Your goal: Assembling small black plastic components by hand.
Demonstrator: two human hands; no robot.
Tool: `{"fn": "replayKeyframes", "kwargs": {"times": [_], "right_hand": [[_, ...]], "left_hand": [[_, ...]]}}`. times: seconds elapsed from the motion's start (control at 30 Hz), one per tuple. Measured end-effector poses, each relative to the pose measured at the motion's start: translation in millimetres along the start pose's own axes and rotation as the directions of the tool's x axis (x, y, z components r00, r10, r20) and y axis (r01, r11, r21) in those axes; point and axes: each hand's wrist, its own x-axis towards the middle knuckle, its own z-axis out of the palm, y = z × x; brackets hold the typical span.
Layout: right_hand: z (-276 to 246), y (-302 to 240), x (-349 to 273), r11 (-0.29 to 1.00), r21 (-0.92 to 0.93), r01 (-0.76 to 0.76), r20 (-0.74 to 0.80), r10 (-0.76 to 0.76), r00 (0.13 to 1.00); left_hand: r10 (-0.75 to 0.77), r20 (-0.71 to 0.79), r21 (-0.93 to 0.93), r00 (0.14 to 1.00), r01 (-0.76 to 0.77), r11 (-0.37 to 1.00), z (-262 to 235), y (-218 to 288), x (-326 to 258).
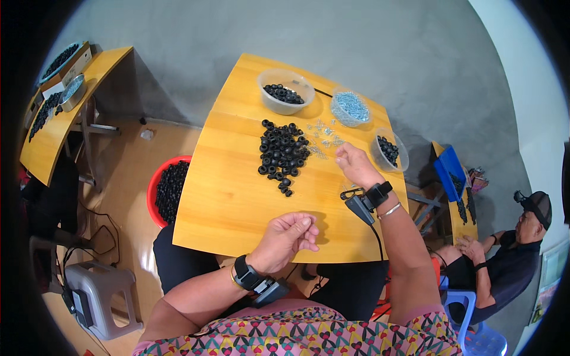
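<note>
My left hand rests near the front edge of the yellow wooden table, fingers curled loosely; whether it pinches anything small is hidden. My right hand reaches forward over scattered small silver metal parts, fingers bent down at them. A pile of black rubber rings lies in the middle of the table, left of my right hand. Both wrists carry black strap-on devices.
Three clear plastic bowls stand at the table's far side: one with black rings, one with silver parts, another with black rings. A red tub of black rings sits on the floor left. Another person sits at right; a grey stool stands lower left.
</note>
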Motion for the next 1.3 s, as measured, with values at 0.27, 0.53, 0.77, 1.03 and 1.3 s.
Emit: {"fn": "replayKeyframes", "kwargs": {"times": [0.27, 0.53, 0.77, 1.03, 1.3], "right_hand": [[18.6, -20.5, 17.1, 0.965, -0.262, 0.005, 0.091, 0.020, 0.996], [5.4, -14.4, -24.4, 0.968, -0.244, -0.064, 0.101, 0.091, 0.991], [-5.6, -56.2, -73.9, 0.947, -0.233, 0.222, -0.069, -0.244, 0.967], [28.4, -14.9, -129.0, 0.979, 0.189, -0.075, -0.059, 0.088, 0.994], [39.3, -5.2, -146.9, 0.882, 0.470, -0.028, -0.113, 0.092, 0.989]], "left_hand": [[-0.041, 0.024, 0.050, 0.999, 0.040, 0.998, -0.6, 2.6, -2.5], [0.049, 0.014, 0.026, 0.999, -0.049, 0.998, -1.3, 0.2, -2.5], [0.130, -0.110, 0.030, 0.985, -0.127, 0.991, 2.3, 7.2, 0.7], [0.138, -0.135, 0.064, 0.981, -0.131, 0.989, 4.7, 2.7, 1.6], [0.182, -0.160, 0.116, 0.970, -0.165, 0.979, 8.7, 3.9, 3.5]]}}
